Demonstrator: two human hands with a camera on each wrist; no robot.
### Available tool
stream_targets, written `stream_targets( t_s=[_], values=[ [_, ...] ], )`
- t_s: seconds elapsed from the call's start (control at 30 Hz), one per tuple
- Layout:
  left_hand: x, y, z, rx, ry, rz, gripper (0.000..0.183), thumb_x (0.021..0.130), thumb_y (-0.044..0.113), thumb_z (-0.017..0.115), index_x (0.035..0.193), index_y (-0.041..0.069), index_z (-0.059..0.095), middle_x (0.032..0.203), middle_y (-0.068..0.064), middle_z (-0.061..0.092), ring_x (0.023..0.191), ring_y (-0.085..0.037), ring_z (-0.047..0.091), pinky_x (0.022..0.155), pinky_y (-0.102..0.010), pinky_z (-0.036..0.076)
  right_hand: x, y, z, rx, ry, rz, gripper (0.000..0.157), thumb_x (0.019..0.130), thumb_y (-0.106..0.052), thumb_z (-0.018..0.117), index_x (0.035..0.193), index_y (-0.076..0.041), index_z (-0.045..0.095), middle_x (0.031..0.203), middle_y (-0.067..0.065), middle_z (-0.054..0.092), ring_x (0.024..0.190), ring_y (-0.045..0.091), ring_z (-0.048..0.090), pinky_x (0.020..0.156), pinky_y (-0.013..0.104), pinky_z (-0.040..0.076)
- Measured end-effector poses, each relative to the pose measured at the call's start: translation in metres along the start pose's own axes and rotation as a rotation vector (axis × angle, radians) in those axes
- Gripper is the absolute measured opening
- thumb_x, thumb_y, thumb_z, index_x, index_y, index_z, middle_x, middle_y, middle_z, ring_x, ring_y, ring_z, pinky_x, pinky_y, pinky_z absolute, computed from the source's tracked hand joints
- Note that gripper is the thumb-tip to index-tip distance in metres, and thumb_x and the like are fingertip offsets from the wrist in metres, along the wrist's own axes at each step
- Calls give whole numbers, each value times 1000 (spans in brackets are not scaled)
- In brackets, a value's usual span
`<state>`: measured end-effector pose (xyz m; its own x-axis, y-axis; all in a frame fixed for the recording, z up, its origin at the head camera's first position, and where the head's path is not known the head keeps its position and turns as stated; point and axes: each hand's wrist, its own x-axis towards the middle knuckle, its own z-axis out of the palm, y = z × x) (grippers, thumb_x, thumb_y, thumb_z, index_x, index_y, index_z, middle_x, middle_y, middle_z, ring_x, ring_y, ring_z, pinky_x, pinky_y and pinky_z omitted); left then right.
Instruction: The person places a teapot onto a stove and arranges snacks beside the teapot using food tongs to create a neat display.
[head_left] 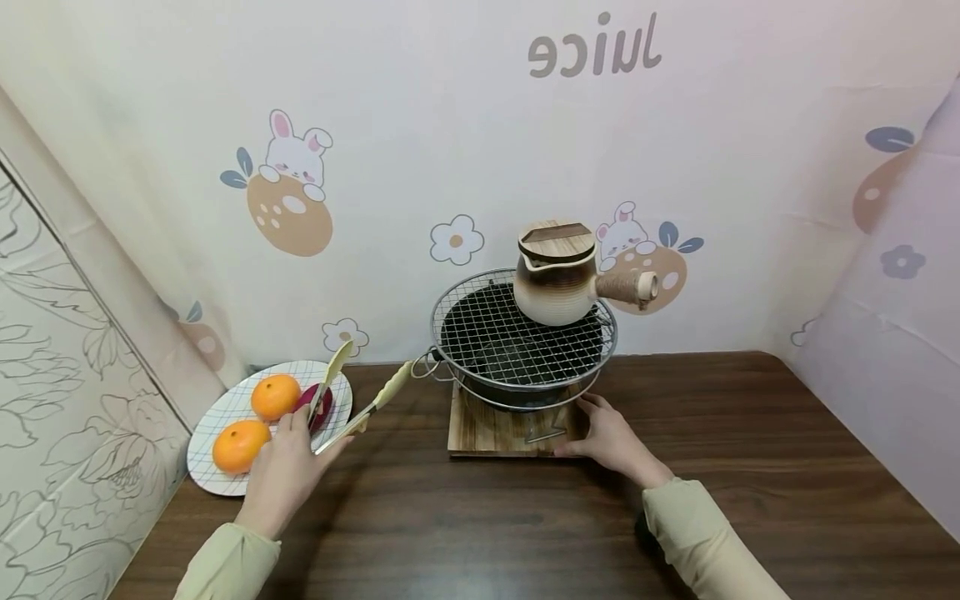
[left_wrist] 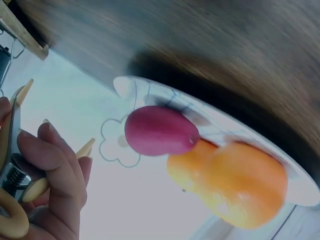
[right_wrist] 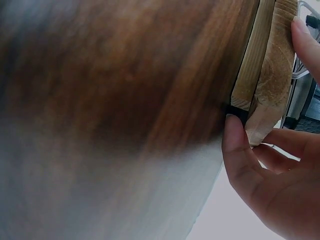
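Note:
My left hand (head_left: 288, 467) holds a pair of tongs (head_left: 375, 404) with pale yellow tips, their arms spread apart. One arm crosses in front of a dark magenta, egg-shaped fruit (left_wrist: 161, 131) on a white checked plate (head_left: 213, 425). Two oranges (head_left: 276, 397) lie beside that fruit. At the right edge of a wooden board (head_left: 480, 429), my right hand (head_left: 609, 440) grips the side; the right wrist view shows fingers on either side of the board's edge (right_wrist: 272, 75). A round black grill (head_left: 510, 342) with a wire mesh stands on the board.
A brown-and-cream teapot (head_left: 555, 292) with a wooden lid and a rope-wrapped handle sits on the mesh at the back right. The dark wooden table (head_left: 465, 533) meets a printed cloth backdrop (head_left: 405, 167). A patterned panel (head_left: 67, 400) borders the left side.

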<state>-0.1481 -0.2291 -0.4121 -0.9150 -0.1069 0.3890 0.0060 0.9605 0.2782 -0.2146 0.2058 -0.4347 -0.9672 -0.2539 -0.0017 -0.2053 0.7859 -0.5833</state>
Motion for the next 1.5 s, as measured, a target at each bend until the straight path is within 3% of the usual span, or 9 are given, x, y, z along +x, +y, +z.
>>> stream_targets(
  t_s=[0.23, 0.73, 0.9, 1.5],
  values=[
    [-12, -15, -17, -15, 75, 33, 75, 72, 43, 81, 118, -9, 54, 96, -27, 60, 67, -38, 59, 55, -52, 48, 0, -1, 2, 3, -3, 7, 105, 70, -41, 84, 141, 17, 33, 148, 37, 29, 131, 52, 40, 101, 56, 43],
    [-37, -44, -46, 32, -6, -99, 81, 80, 55, 70, 130, -6, 49, 113, -31, 54, 73, -58, 57, 58, -61, 45, 2, 3, 0, -8, 3, -2, 105, 70, -41, 84, 140, 17, 33, 147, 37, 30, 132, 53, 38, 101, 57, 42],
    [-43, -46, -49, 43, -28, -124, 81, 81, 57, 68, 129, -5, 49, 105, -29, 54, 69, -57, 57, 55, -59, 44, 3, 4, 1, -12, 4, -5, 105, 70, -42, 84, 140, 17, 34, 147, 37, 30, 132, 53, 38, 102, 58, 41],
    [-51, -52, -43, 57, -48, -97, 75, 78, 53, 73, 119, -7, 55, 99, -30, 60, 70, -56, 59, 53, -57, 44, 2, 2, 1, -22, 7, 7, 104, 69, -41, 84, 140, 18, 34, 147, 38, 31, 131, 53, 39, 102, 57, 42]
  ],
)
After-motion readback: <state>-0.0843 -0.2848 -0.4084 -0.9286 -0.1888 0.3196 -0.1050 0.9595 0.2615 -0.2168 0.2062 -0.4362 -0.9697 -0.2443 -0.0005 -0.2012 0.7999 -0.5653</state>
